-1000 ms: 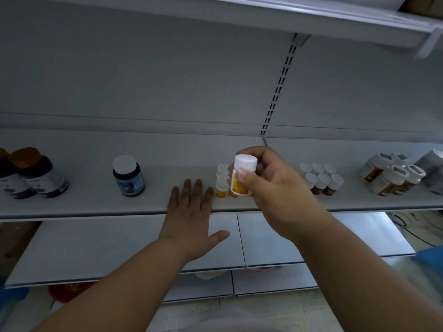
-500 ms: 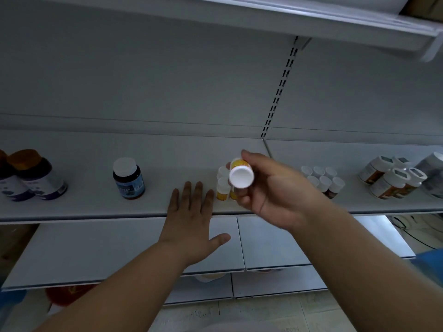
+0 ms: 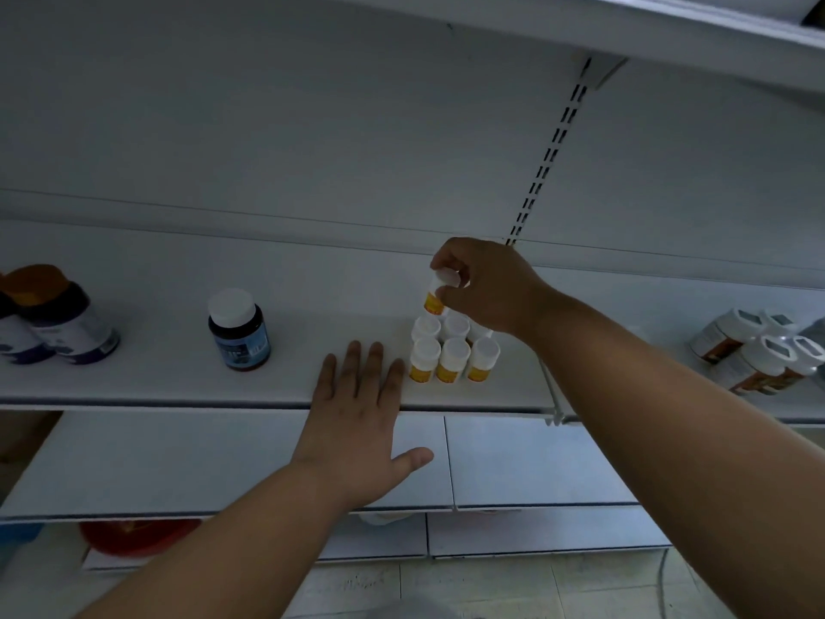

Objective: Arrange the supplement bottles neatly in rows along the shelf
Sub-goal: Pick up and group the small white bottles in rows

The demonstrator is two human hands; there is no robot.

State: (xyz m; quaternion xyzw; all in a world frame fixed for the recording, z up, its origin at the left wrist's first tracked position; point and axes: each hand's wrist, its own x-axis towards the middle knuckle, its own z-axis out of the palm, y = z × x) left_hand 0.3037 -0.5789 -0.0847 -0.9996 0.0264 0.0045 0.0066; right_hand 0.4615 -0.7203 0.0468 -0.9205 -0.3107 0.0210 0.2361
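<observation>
Where five capped bottles (image 3: pixel 453 352) cluster, a sixth (image 3: pixel 435 293) in right hand (image 3: pixel 486 285).

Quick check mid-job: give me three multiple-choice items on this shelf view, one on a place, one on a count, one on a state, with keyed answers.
1. Where is the dark bottle?
A. left of the yellow-labelled cluster
B. right of it
C. on the floor

2. How many cluster bottles stand in the front row?
A. one
B. three
C. six

3. What is the right hand doing?
A. resting flat
B. hanging idle
C. pinching a small bottle by its cap

Answers: 1 A, it stands alone to the left. 2 B, three white caps side by side. 3 C, fingers curl round the cap; the left hand lies flat.
</observation>
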